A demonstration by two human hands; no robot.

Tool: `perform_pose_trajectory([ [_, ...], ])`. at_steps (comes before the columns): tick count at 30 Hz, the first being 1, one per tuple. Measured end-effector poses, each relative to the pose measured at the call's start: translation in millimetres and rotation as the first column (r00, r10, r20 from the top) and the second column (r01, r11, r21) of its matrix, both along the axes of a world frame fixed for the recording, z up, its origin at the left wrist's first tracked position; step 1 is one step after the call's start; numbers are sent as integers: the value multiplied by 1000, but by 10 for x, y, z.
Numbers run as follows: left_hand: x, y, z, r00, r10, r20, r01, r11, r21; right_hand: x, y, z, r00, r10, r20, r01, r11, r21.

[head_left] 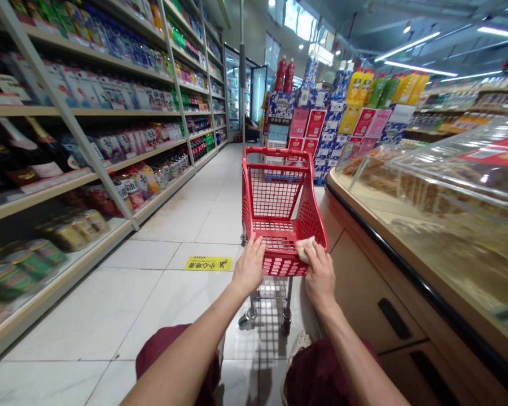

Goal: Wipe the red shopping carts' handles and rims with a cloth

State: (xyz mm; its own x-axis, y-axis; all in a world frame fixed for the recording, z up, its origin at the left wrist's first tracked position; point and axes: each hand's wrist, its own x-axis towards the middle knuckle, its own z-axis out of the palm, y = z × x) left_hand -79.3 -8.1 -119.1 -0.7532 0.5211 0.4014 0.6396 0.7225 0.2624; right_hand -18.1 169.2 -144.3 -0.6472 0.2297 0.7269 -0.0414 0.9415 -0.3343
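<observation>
A small red plastic shopping cart [275, 194] stands on the tiled floor in front of me, its near edge low and its handle at the far end. At the near left corner, my left hand [249, 264] is closed over the basket's rim. My right hand [320, 273] presses a crumpled cream cloth [307, 248] against the near right corner of the rim. Its fingers are closed on the cloth and hide part of it. The basket shows only its bare red grid. Below it are grey metal legs with dark caster wheels [248, 318].
Shelves of bottles and cans [139, 141] line the left side. A glazed food counter [389, 248] with a black edge strip stands close on the right. Stacked drink cartons [330, 129] rise behind the cart. A yellow floor sticker [208, 263] lies left of it.
</observation>
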Motion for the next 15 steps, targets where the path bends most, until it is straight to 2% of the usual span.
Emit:
perform_pose_trajectory([
  [2, 9, 35, -1, 1000, 17, 6, -17, 1000, 2, -8, -125, -58, 998, 56, -23, -56, 998, 24],
  [5, 4, 38, 7, 1000, -1, -2, 1, 1000, -5, 48, -314, -262, 990, 129, -58, -125, 990, 71],
  [9, -10, -6, 4, 1000, -10, -12, 10, 1000, -8, 264, -229, -473, 989, 131, 66, -134, 990, 52],
  [12, -3, -3, -5, 1000, -2, -10, 2, 1000, 4, 325, -144, -347, 994, 104, 14, -104, 995, 2],
  [15, 7, 19, -7, 1000, 5, 4, -5, 1000, 5, 222, -263, -183, 985, 151, -80, -149, 988, 29],
])
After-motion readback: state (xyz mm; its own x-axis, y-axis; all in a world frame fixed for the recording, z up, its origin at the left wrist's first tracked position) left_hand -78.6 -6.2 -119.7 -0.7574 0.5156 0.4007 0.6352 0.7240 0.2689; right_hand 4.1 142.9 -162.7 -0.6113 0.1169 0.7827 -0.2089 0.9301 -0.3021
